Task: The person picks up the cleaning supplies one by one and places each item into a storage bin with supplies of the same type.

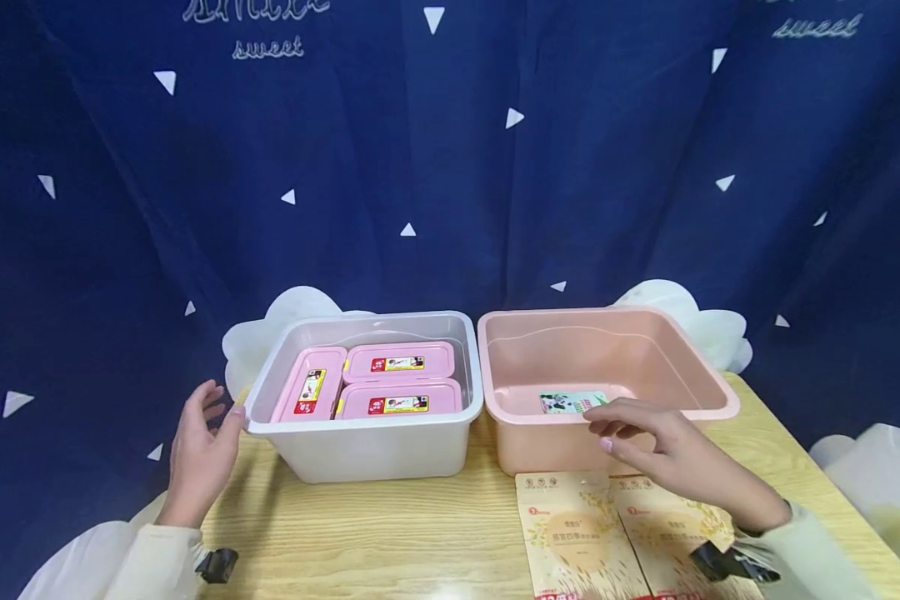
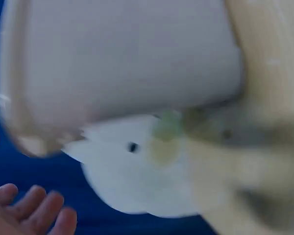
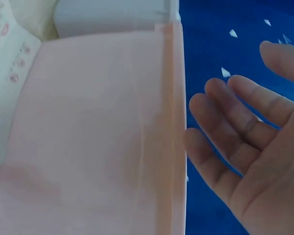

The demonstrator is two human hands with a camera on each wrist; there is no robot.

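Our left hand (image 1: 201,460), right hand (image 1: 673,446): loose, empty | peach rectangular plastic tub (image 1: 551,450), 4 o'clock: likely light, stiff; grip rim (image 1: 525,417)

The head view looks forward and down from above the worktop (image 1: 375,533), far enough back to frame the left hand (image 1: 202,454), the right hand (image 1: 663,442), the white tub (image 1: 375,454), the pink tub (image 1: 558,450) and the curtain (image 1: 450,167) behind; the left wrist view faces the white tub's outer wall closely, turned sideways, rim at left; the right wrist view, also close and sideways, faces the pink tub's outer wall, rim at right; all three share the white tub.
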